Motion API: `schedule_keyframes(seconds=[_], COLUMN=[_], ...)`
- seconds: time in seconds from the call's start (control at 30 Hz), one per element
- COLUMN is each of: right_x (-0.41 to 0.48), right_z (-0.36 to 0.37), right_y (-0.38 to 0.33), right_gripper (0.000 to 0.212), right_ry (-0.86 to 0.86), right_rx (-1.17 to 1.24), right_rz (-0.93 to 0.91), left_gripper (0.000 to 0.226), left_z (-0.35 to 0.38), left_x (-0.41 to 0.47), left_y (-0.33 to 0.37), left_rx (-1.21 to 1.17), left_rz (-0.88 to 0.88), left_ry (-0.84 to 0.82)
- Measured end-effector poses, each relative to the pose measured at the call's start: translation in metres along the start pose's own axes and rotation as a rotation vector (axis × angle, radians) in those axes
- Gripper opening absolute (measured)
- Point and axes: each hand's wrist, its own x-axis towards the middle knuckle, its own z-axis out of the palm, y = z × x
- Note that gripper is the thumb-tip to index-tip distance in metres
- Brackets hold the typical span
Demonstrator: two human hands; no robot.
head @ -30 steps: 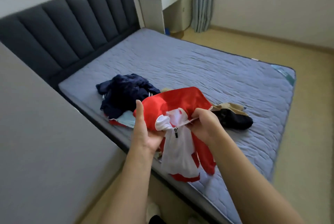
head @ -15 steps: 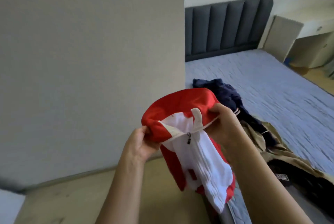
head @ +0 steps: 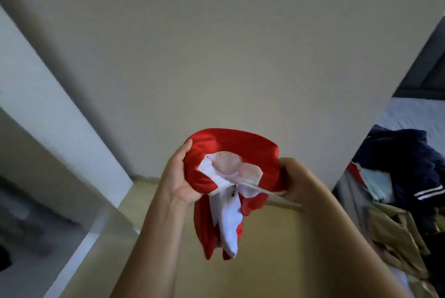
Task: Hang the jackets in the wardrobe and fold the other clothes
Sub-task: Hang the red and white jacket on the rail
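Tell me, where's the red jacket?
The red jacket is mid head view, gripped by the left hand and right hand, left of the clothes pile.

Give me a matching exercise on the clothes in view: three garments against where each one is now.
Things: 1 red jacket; 2 navy garment; 3 tan garment.
Places: A right edge of view, mid-height; B bottom right corner; C gripped between left hand and right hand.
Pairs: 1-C, 2-A, 3-B.
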Motion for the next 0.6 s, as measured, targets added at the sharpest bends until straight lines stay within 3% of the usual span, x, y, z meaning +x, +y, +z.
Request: schedule_keyframes(seconds=[0.13, 0.2, 0.27, 0.33, 0.5, 0.6], right_x=[0.004, 0.013, 0.023, 0.032, 0.055, 0.068], right_z=[0.105, 0.150, 0.190, 0.227, 0.308, 0.364], right_y=[0.021, 0.032, 0.047, 0.064, 0.098, 0.112], right_gripper=[0.047, 0.040, 0.038, 0.033, 0.027, 0.023], right_ry=[-0.242, -0.280, -0.279, -0.309, -0.528, -0.681], right_rx=[-0.119, -0.368, -0.650, -0.779, -0.418, -0.381], right_rz=[-0.029, -0.083, -0.118, -0.098, 0.173, 0.341], left_gripper=[0.036, 0.038, 0.055, 0.045, 0.031, 0.026], left_z=[-0.070, -0.109, -0.139, -0.168, -0.240, -0.278], left_x=[-0.038, -0.057, -0.077, -0.094, -0.133, -0.152], left_y=[0.049, 0.072, 0.086, 0.097, 0.121, 0.136], left_rx=[-0.117, -0.157, -0.193, -0.184, -0.202, -0.222], left_rz=[0.062, 0.121, 0.145, 0.169, 0.331, 0.362], left_ry=[0.115, 0.223, 0.323, 0.423, 0.773, 0.998])
